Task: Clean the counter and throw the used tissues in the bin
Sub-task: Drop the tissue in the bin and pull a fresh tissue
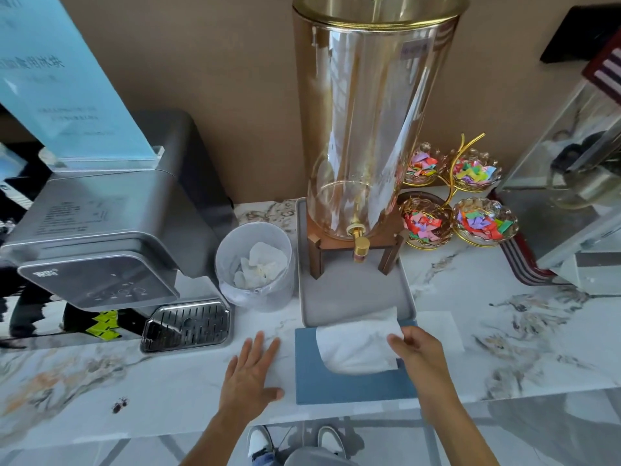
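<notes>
A blue tissue box (349, 386) lies flat near the front edge of the marble counter (504, 348). A white tissue (356, 344) stands out of its top, and my right hand (416, 351) pinches the tissue's right edge. My left hand (250, 371) rests flat on the counter just left of the box, fingers spread, holding nothing. A small round bin (285, 290) lined with a white bag stands behind my left hand, with crumpled used tissues (260, 267) inside. A small dark stain (120, 405) marks the counter at front left.
A grey drinks machine (100, 237) with a metal drip tray (188, 326) fills the left. A tall glass dispenser (369, 129) on a wooden stand sits on a grey tray (336, 304) behind the box. Glass bowls of coloured sweets (484, 223) stand at the right.
</notes>
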`<state>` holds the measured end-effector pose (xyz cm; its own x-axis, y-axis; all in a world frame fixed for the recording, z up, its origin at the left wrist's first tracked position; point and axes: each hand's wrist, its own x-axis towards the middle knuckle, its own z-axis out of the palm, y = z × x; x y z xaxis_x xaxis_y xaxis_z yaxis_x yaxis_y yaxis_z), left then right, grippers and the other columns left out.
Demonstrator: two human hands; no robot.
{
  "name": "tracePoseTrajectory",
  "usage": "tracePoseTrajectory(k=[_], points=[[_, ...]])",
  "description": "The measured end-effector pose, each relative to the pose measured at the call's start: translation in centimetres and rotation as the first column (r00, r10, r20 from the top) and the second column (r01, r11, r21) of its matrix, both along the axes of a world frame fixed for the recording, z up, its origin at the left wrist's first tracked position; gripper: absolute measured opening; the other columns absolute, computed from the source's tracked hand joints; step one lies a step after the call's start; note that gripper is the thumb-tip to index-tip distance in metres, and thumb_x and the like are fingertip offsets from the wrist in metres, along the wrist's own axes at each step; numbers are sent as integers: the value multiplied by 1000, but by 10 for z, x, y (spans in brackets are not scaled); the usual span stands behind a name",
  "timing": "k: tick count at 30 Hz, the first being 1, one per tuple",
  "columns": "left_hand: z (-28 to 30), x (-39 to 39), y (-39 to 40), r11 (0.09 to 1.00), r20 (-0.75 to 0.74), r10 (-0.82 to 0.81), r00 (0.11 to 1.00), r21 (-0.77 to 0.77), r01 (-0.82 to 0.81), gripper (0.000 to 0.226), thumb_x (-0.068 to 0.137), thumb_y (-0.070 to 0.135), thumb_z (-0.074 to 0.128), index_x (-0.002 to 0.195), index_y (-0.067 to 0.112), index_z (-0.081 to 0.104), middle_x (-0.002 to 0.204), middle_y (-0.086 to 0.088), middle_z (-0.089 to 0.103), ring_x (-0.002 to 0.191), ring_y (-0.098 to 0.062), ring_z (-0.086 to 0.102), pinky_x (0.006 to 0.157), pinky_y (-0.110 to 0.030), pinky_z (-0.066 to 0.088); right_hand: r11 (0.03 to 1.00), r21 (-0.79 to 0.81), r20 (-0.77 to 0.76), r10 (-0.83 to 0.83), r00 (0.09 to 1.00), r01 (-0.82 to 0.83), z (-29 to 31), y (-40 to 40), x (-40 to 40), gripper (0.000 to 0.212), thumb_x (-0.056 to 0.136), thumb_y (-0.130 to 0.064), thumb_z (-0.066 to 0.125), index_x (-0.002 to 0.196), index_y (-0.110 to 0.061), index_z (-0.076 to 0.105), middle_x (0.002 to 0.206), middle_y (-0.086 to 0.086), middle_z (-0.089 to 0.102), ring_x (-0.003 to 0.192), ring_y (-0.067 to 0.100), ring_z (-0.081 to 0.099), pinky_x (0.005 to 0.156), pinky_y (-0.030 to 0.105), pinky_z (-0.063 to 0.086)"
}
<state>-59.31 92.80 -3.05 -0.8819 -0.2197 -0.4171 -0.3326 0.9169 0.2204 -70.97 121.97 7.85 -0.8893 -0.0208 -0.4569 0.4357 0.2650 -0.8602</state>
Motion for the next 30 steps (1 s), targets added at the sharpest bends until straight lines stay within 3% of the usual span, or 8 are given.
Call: tracePoseTrajectory(k=[4, 9, 14, 17, 20, 22, 26, 30], points=[[0, 0, 1, 1000, 4, 0, 1000, -3, 0, 109, 79, 54, 67, 150, 43, -15, 160, 9, -25, 153, -21, -13, 122, -42, 3, 985, -167, -52, -40, 998, 31, 15, 2, -6, 22, 93, -13, 63, 81, 2, 54, 78, 27, 55, 75, 26, 55, 71, 36, 42], [1, 3, -1, 1000, 0, -9, 1000, 4, 9, 107, 80, 56, 66, 150, 43, -14, 163, 8, -22, 152, -20, -15, 122, -42, 2, 883, -463, 18, -74, 997, 74, 36, 0, -6, 22, 95, -4, 56, 85, -15, 73, 95, 7, 78, 89, 22, 74, 70, 30, 57], [39, -16, 15, 961, -212, 224, 951, 211, -179, 65, 91, 21, 63, 150, 23, 37, 165, -6, 19, 153, -26, 13, 121, -34, 22, 763, -646, 42, 7, 999, 22, 48, -1, -5, 16, 83, -12, 60, 93, -10, 73, 98, 11, 76, 93, 23, 73, 70, 30, 59], [96, -32, 28, 707, -301, 591, 748, 641, -300, 36, 93, 17, 62, 124, 36, 60, 138, 4, 60, 126, -15, 56, 96, -14, 46, 694, -720, 84, 69, 994, 13, 53, -3, -4, 23, 80, -16, 59, 96, -10, 74, 102, 15, 75, 97, 27, 72, 73, 35, 59], [152, -37, 41, 275, 7, 613, 790, 935, -222, 27, 96, 38, 57, 119, 49, 61, 118, 8, 74, 107, -7, 69, 82, -16, 53, 629, -775, 148, 93, 985, 57, 59, -10, -3, 28, 77, -15, 60, 100, -11, 78, 110, 15, 76, 102, 31, 73, 81, 43, 56], [174, -35, 48, 121, 93, 568, 817, 973, -194, 34, 93, 40, 61, 126, 47, 58, 103, 6, 77, 97, -10, 72, 81, -19, 55, 603, -795, 167, 124, 978, 59, 60, -14, -2, 33, 75, -15, 63, 105, -11, 78, 113, 15, 76, 104, 32, 72, 78, 42, 60], [189, -25, 58, -9, 56, 661, 748, 998, -66, 53, 83, 19, 74, 129, 39, 59, 89, -7, 75, 81, -20, 70, 71, -28, 55, 642, -767, 124, 147, 981, 1, 69, -21, -1, 29, 78, -17, 62, 102, -16, 79, 108, 13, 78, 98, 29, 74, 69, 35, 61], [193, -12, 59, 157, -67, 792, 607, 983, -96, 34, 75, 21, 76, 109, 24, 71, 81, -12, 61, 77, -25, 53, 70, -39, 46, 774, -625, -43, 95, 995, -101, 71, -22, 2, 39, 74, -36, 81, 90, -4, 66, 80, 25, 61, 64, 40, 57, 57, 29, 45]])
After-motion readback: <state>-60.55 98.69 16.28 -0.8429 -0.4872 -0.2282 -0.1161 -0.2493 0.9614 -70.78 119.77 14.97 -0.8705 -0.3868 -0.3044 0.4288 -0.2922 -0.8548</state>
